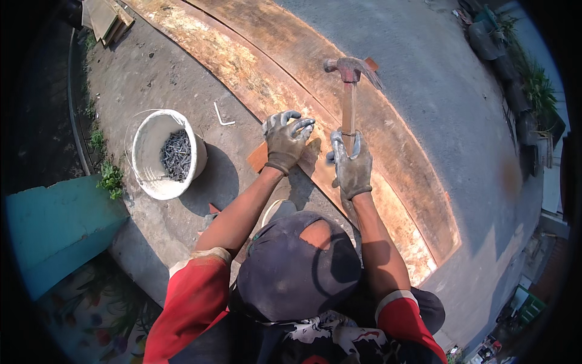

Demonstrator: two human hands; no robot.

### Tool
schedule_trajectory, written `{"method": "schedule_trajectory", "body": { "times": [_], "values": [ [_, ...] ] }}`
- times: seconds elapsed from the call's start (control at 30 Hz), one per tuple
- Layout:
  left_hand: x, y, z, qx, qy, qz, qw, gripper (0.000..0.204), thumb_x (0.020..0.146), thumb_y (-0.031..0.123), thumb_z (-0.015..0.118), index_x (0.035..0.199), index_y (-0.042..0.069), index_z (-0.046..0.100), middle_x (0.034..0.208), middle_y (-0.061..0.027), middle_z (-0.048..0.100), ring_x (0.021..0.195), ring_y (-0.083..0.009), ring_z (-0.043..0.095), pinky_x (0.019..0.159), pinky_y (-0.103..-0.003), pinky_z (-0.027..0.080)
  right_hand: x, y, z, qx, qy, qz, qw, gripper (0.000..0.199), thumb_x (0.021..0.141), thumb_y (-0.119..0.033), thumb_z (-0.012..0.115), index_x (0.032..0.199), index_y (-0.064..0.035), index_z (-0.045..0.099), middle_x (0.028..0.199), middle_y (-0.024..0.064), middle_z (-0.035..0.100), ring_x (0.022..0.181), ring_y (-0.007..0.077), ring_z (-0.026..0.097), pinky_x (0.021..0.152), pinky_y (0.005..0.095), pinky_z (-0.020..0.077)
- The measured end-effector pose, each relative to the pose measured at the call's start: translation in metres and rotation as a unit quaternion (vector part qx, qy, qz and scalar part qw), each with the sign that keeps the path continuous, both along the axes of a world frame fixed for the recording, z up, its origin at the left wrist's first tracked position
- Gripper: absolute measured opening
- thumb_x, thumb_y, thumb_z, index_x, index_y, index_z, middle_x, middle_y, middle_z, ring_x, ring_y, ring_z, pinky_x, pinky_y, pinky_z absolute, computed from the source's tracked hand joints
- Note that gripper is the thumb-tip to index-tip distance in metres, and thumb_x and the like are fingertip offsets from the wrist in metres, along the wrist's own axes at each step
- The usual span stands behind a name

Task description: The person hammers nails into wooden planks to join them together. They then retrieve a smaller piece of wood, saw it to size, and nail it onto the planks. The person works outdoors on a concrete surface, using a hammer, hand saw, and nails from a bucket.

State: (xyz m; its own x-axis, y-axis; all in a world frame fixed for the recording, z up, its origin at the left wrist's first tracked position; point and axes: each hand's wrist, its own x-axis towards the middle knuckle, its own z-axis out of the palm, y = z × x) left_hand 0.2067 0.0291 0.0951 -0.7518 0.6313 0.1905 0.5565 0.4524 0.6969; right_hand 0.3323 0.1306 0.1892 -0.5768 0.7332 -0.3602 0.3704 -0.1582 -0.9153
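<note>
My right hand (pixel 353 165), in a grey-dusted work glove, is closed round the wooden handle of a claw hammer (pixel 350 100). The hammer's reddish steel head points away from me, above two long curved wooden panels (pixel 267 79) on the ground. To the left, my gloved left hand (pixel 287 138) is over the near panel's inner edge, its fingers curled in a pinch. Whatever those fingertips hold is too small to make out. A white bucket (pixel 195 159) stands left of that hand, with many loose nails (pixel 176 155) inside.
A reddish-brown block (pixel 257 157) lies beside my left wrist. Between bucket and panels is a white L-shaped piece (pixel 223 115). Flat boards (pixel 104 23) are stacked at the far left. A teal wall (pixel 60 224) stands at the near left; plants (pixel 539 91) line the right.
</note>
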Motion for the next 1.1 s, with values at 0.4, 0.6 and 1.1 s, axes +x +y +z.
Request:
{"method": "schedule_trajectory", "body": {
  "times": [0.4, 0.6, 1.1],
  "values": [
    [-0.022, 0.048, -0.055, -0.033, 0.017, 0.096, 0.995, 0.024, 0.086, 0.035, 0.074, 0.104, 0.02, 0.082, 0.121, -0.0025, 0.067, 0.12, -0.0254, 0.058, 0.117, -0.045, 0.026, 0.052, 0.006, -0.036, 0.319, -0.128, 0.14, 0.929, 0.036, 0.101, -0.028, 0.062, 0.129, -0.0051, 0.057, 0.089, 0.0262, 0.071, 0.08, 0.0456, 0.07, 0.065, 0.0522, 0.0536],
    [-0.026, 0.047, -0.066, -0.017, 0.021, 0.092, 0.995, 0.028, 0.087, 0.034, 0.073, 0.108, 0.018, 0.081, 0.119, -0.0024, 0.068, 0.116, -0.0271, 0.06, 0.111, -0.043, 0.035, 0.045, 0.016, -0.047, 0.304, -0.245, 0.198, 0.899, 0.037, 0.1, -0.026, 0.062, 0.131, -0.006, 0.055, 0.089, 0.0254, 0.071, 0.08, 0.0448, 0.07, 0.065, 0.0527, 0.0542],
    [-0.022, -0.037, -0.041, 0.007, -0.054, 0.047, 0.997, 0.051, 0.094, 0.031, 0.067, 0.142, 0.016, 0.059, 0.142, -0.0155, 0.056, 0.136, -0.0345, 0.047, 0.12, -0.05, 0.029, 0.008, 0.007, 0.036, 0.317, 0.086, 0.024, 0.944, 0.039, 0.104, -0.031, 0.057, 0.129, -0.0007, 0.056, 0.085, 0.0168, 0.07, 0.077, 0.0238, 0.07, 0.067, 0.039, 0.0552]
  ]
}}
